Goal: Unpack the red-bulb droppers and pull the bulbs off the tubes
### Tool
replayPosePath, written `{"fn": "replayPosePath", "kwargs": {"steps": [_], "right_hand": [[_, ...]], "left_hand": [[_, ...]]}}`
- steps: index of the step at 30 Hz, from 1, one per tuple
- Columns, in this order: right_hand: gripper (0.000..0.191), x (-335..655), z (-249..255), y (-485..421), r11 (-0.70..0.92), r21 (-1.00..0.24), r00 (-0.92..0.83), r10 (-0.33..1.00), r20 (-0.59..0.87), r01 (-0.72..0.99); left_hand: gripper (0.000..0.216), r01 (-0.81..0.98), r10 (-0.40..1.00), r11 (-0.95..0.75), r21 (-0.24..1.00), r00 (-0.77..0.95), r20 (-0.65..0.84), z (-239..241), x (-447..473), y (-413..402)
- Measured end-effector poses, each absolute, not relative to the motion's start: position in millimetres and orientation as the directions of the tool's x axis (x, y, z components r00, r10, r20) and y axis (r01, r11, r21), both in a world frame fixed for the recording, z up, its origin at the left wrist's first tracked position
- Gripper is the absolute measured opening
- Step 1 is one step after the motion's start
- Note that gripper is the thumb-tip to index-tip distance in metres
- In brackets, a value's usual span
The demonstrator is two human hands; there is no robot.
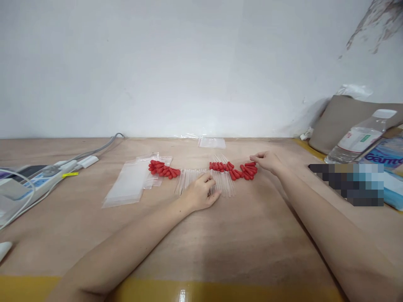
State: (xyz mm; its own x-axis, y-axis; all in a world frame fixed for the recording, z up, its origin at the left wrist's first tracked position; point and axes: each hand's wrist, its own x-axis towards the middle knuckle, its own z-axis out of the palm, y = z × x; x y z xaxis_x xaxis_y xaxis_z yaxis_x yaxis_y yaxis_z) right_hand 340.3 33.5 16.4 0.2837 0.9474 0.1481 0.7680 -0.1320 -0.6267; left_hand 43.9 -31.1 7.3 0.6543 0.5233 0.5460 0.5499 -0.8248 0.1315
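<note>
My left hand (201, 192) rests over a row of thin clear tubes (185, 180), fingers loosely curled and the thumb apart from them. Red rubber bulbs (220, 166) lie just beyond its fingertips, with thin clear stems behind them. At the right end of the row, my right hand (267, 161) has its fingertips together, right against the curved cluster of red bulbs (248, 171). Whatever lies between those fingertips is too small to make out. Another cluster of red bulbs (162, 169) sits to the left, partly over clear plastic bags (127, 182).
A small clear bag (212, 143) lies near the wall. On the left are a power strip (47, 176) and cables. To the right stand a plastic bottle (359, 138), a grey-brown container (330, 121) and a blue package (387, 155); a pixelated patch hides something there.
</note>
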Motion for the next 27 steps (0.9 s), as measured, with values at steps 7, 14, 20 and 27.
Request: {"fn": "replayPosePath", "kwargs": {"steps": [7, 14, 20, 27], "right_hand": [[0.020, 322, 30, 43, -0.167, -0.534, 0.274, 0.953, 0.128, 0.829], [0.023, 326, 29, 59, -0.183, -0.511, 0.247, 0.967, 0.058, 0.840], [0.027, 314, 34, 59, -0.183, -0.457, 0.238, 0.969, 0.066, 0.870], [0.031, 265, 37, 67, -0.174, -0.354, 0.175, 0.984, -0.029, 0.919]], "left_hand": [[0.059, 0.503, 0.464, -0.864, -0.014, 0.808, 0.363, 18, 32, -24], [0.050, 0.551, 0.514, -0.834, 0.012, 0.770, 0.379, 12, 29, -27], [0.049, 0.566, 0.518, -0.824, -0.003, 0.755, 0.401, 13, 30, -29], [0.049, 0.574, 0.495, -0.818, -0.034, 0.734, 0.464, 11, 28, -31]]}}
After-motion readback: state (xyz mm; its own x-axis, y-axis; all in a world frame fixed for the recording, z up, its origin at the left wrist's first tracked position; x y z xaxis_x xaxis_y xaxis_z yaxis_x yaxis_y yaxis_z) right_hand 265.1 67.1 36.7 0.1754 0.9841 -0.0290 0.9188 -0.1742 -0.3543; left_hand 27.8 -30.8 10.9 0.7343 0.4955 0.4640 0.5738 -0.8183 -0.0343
